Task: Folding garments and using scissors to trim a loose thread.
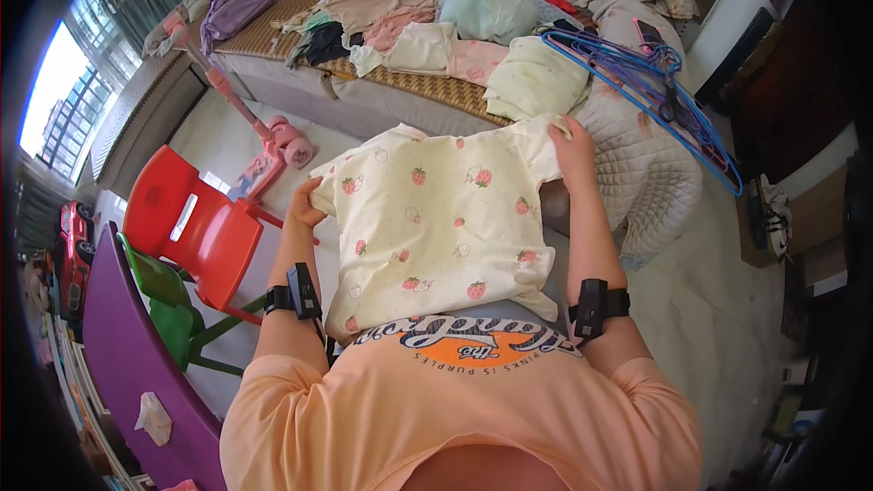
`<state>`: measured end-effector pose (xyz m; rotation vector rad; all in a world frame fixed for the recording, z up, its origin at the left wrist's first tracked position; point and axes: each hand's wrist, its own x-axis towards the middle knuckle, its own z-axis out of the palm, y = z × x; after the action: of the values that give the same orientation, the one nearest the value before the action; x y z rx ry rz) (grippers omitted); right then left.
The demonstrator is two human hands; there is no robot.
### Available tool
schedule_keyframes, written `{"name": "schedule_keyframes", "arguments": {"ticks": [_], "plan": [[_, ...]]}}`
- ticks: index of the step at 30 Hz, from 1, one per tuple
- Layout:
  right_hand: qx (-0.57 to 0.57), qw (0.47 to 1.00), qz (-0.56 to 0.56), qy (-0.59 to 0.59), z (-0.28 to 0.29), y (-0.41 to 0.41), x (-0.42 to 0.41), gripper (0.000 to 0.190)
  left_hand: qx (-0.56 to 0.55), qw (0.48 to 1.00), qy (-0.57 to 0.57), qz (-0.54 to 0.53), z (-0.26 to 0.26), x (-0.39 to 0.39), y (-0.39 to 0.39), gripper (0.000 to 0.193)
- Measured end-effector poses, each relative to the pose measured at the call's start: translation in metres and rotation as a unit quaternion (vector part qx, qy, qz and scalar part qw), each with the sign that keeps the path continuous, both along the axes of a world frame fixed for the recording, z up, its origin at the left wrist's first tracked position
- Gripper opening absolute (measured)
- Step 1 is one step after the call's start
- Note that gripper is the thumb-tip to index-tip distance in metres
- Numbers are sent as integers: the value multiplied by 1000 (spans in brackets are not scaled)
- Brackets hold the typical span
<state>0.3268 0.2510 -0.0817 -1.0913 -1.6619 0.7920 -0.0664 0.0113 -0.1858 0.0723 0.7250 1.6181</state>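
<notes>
A cream short-sleeved child's top (436, 218) with printed strawberries is spread wide in front of my lap. My left hand (306, 202) grips its sleeve on the left, fingers closed on the cloth. On the other side, my right hand (574, 150) pinches the opposite sleeve, held a bit higher. The fabric hangs between both hands, and its lower edge reaches my own shirt. Just beyond the top, a folded pale cloth (535, 78) with a small print lies at the sofa's front edge.
Piled clothes (402, 10) cover part of the woven sofa mat (436, 90). Blue and purple hangers (655, 92) with scissors (672, 103) rest on the sofa arm at right. To the left stand a red chair (191, 225), a green chair (167, 307), a pink scooter (256, 136) and a purple table (129, 354).
</notes>
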Motion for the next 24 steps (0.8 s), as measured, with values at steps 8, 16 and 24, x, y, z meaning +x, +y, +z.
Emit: {"name": "schedule_keyframes", "arguments": {"ticks": [8,16,24], "plan": [[204,851,301,-378,31,-93,-41,20,-62,986,153,-16,54,-13,21,31],[58,850,373,-368,34,-87,-42,40,-192,540,816,72,162,81,63,30],[-72,853,422,-300,25,-70,-41,35,70,500,799,-327,148,194,52,58]]}}
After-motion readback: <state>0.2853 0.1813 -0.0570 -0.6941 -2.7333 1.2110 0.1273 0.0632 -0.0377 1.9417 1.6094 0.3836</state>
